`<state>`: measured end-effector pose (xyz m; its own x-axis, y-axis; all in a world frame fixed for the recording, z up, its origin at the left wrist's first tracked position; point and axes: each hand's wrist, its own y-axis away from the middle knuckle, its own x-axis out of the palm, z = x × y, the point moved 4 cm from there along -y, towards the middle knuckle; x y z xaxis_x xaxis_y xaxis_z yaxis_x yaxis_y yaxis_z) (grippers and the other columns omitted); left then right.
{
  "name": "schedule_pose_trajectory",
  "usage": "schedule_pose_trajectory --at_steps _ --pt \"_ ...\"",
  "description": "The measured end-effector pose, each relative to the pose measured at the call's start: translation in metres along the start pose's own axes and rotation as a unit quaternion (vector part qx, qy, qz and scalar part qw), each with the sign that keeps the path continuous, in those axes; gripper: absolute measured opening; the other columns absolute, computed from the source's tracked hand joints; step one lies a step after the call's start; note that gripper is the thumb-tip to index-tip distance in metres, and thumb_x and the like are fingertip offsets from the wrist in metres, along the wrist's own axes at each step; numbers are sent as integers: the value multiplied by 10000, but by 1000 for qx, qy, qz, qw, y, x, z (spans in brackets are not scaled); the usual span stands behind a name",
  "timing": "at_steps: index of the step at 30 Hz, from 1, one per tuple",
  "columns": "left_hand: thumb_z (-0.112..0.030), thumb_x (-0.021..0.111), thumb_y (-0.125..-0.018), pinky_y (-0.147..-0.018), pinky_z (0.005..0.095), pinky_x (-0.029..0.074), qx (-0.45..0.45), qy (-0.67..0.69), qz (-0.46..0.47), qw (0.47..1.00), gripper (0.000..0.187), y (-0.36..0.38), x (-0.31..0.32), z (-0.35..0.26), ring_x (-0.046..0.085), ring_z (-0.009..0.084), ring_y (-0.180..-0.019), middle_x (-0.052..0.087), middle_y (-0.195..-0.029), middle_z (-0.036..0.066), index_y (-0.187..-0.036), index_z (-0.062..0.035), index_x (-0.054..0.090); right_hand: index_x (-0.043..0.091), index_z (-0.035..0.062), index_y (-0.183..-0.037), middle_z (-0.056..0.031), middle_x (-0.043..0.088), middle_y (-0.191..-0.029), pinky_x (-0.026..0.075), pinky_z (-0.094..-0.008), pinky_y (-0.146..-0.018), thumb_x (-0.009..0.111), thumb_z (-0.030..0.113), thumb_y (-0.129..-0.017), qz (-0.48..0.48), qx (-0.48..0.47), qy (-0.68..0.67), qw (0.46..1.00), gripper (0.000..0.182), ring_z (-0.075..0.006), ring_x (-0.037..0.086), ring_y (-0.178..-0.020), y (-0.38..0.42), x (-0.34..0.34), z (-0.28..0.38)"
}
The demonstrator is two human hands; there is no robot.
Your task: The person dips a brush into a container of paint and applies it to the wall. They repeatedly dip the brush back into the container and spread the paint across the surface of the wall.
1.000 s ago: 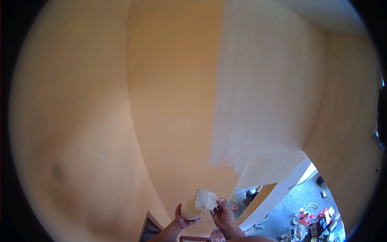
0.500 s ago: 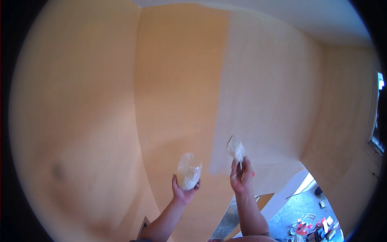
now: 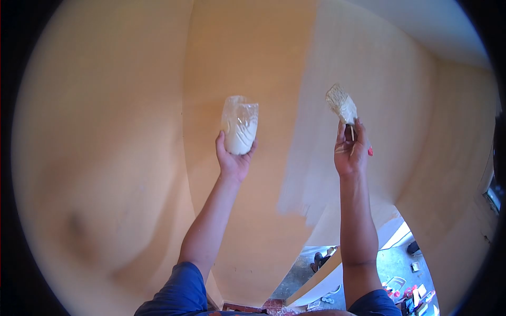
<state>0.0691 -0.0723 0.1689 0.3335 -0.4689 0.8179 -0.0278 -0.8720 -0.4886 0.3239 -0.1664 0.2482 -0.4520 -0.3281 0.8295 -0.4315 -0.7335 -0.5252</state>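
Raised in front of the wall, my left hand [image 3: 235, 160] is wrapped round the lower part of a clear plastic container [image 3: 241, 124]. White paint [image 3: 242, 139] fills its lower part, and smears coat the inside above. My right hand [image 3: 352, 150] grips a paintbrush [image 3: 342, 104] by the handle, bristles pointing up and to the left. The brush head is coated in whitish paint, and a red handle end shows beside the palm. Behind both hands is the wall: orange-tan [image 3: 245, 68] behind the container, paler and whitish [image 3: 363, 68] behind the brush.
A side wall [image 3: 105, 105] rises close on the left, and the ceiling [image 3: 437, 26] slopes over the upper right. A window [image 3: 494, 195] is at the right edge. Far below, the floor [image 3: 390, 263] holds a chair [image 3: 394, 283] and assorted clutter.
Both hands have risen in view, the left with the container and the right with the paintbrush. The right hand has also shifted rightward. More of both arms and the blue sleeves now shows.
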Motion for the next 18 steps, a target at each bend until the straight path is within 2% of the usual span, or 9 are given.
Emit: schedule_pose_trajectory --at_steps 4,8,12,14,18 --pt "-540 476 -872 -815 394 538 43 21 25 999 619 -25 5 1 558 260 -1029 526 -1188 122 -1262 -63 416 528 -28 -1027 -105 576 -1056 557 -290 -852 623 89 -863 -10 4 32 999 222 -196 600 -973 -10 0 6" --pt "-570 457 -875 -842 413 540 110 29 25 993 636 -46 12 13 546 287 -1045 501 -1218 123 -1289 -89 401 529 -5 -1013 -105 576 -1011 558 -298 -842 630 99 -858 -5 3 77 997 212 -178 599 -933 -37 -9 16" --pt "-585 468 -864 -850 425 539 110 41 19 993 654 -64 3 21 543 293 -1060 494 -1220 130 -1287 -90 400 531 -6 -1016 -111 573 -1013 559 -320 -843 615 72 -863 25 -11 101 994 191 -199 598 -939 -66 -10 25" --pt "-589 475 -859 -861 429 538 120 24 3 992 662 -82 -1 21 540 295 -1070 492 -1221 131 -1289 -93 395 527 -16 -1022 -118 571 -1021 557 -334 -847 602 45 -864 67 -30 131 989 186 -215 597 -941 -82 5 32" --pt "-559 501 -865 -903 453 510 127 2 39 991 676 -90 -1 19 529 282 -1099 484 -1244 129 -1313 -74 357 522 -26 -1048 -120 567 -1053 555 -337 -847 603 26 -857 108 -58 158 980 214 -224 593 -961 -114 43 46"
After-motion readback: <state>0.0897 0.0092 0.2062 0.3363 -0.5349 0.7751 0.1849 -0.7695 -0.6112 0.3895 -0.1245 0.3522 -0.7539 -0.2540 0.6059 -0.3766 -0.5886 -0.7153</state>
